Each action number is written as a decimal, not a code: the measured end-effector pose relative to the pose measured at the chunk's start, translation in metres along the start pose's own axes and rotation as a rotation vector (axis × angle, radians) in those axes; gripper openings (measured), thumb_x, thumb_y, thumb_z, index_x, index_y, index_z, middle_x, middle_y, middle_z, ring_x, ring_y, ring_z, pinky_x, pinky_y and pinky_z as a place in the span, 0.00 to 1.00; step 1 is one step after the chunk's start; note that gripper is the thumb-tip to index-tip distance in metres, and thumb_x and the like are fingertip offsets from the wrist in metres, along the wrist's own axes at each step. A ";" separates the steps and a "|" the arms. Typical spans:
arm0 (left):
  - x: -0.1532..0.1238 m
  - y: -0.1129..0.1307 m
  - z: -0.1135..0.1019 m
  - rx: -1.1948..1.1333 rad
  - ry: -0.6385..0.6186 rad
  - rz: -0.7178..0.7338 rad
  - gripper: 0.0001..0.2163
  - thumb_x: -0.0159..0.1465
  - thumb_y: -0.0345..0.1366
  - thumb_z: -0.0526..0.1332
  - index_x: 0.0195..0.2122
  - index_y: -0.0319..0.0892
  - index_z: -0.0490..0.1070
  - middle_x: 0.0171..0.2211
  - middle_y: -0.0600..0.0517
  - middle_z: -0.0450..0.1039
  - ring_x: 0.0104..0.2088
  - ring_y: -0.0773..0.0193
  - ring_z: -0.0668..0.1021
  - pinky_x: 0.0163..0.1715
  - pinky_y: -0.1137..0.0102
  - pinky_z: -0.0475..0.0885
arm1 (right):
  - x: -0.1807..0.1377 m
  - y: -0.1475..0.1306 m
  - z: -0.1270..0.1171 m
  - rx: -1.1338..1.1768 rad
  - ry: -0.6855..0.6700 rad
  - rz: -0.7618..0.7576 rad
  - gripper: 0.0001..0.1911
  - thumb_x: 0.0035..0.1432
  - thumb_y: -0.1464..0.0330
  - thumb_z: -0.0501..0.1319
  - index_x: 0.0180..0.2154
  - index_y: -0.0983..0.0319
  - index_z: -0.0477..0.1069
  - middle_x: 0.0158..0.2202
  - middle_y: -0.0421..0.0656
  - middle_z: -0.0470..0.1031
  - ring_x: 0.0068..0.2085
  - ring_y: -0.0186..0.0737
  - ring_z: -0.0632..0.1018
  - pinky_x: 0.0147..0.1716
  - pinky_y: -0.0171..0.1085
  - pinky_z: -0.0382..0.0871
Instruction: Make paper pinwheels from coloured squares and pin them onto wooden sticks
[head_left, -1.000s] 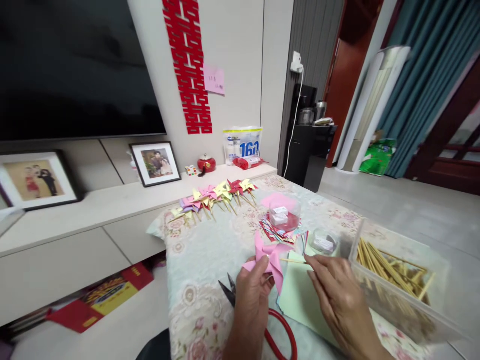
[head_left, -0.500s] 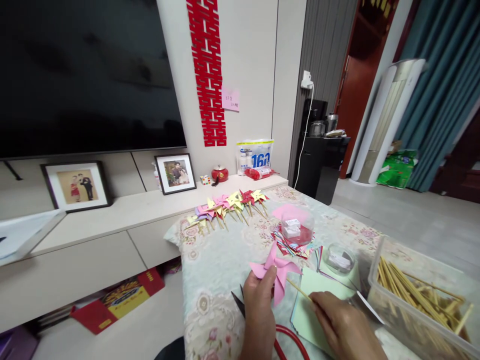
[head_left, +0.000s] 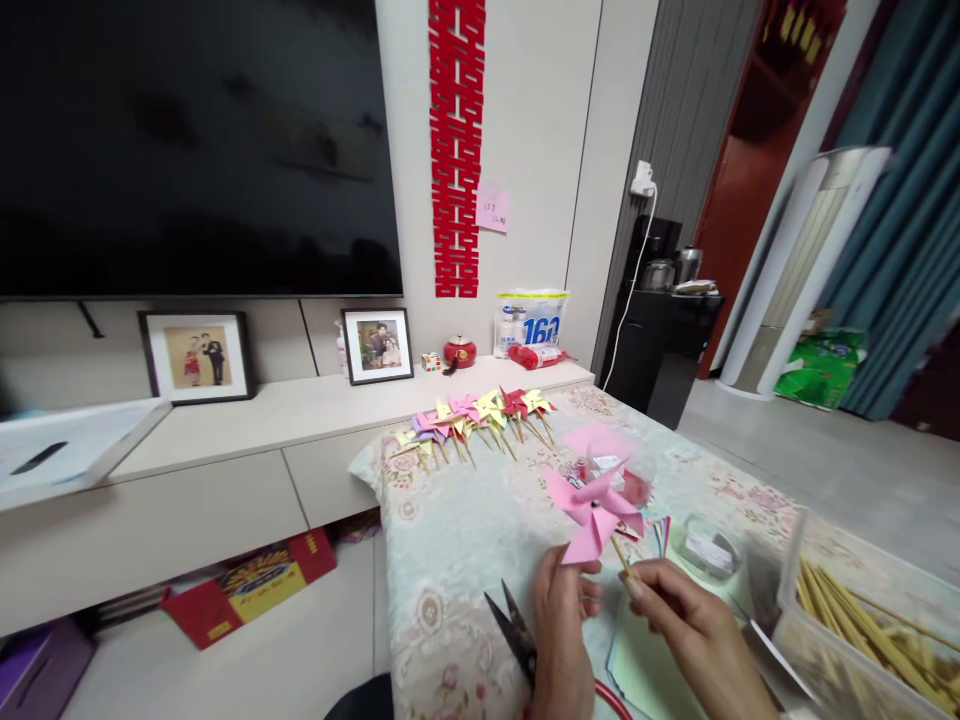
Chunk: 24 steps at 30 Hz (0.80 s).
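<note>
A pink paper pinwheel (head_left: 594, 512) stands raised on a thin wooden stick, its blades facing me. My right hand (head_left: 679, 605) pinches that stick a little below the blades. Just under the lowest blade is my left hand (head_left: 566, 610), its fingers loosely curled and apart with nothing seen in them; whether a fingertip touches the blade I cannot tell. Dark-bladed scissors (head_left: 514, 625) with red handles lie beside and partly beneath my left forearm. Pale green paper sheets (head_left: 645, 660) lie under my right hand.
Several finished pinwheels (head_left: 480, 412) line the table's far edge. A clear round container (head_left: 634, 478), partly hidden, sits behind the raised pinwheel. To the right are a small clear dish (head_left: 709, 548) and a plastic box (head_left: 795, 590) of wooden sticks. Picture frames (head_left: 377, 345) stand on the cabinet.
My left hand has let go of the pinwheel and dropped below it. My right hand has lifted the pinwheel by its stick, blades turned towards me. The view has swung slightly left.
</note>
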<state>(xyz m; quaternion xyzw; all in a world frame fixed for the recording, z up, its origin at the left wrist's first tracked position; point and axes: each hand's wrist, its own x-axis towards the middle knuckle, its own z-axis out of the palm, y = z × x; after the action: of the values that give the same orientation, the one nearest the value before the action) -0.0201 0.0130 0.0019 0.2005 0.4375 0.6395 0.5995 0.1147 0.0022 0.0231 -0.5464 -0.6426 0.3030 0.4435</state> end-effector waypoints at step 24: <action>-0.015 0.000 0.019 -0.393 -0.172 -0.465 0.26 0.59 0.54 0.65 0.52 0.42 0.73 0.50 0.41 0.75 0.52 0.44 0.76 0.46 0.53 0.75 | 0.226 -0.015 0.147 0.178 -0.015 0.349 0.17 0.66 0.63 0.61 0.53 0.63 0.70 0.52 0.47 0.74 0.46 0.44 0.78 0.44 0.47 0.76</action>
<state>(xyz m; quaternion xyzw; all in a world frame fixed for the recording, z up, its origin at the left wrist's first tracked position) -0.0024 0.0051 0.0165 0.0287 0.2874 0.5382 0.7918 -0.0268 0.2328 0.0283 -0.6061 -0.5120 0.4349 0.4259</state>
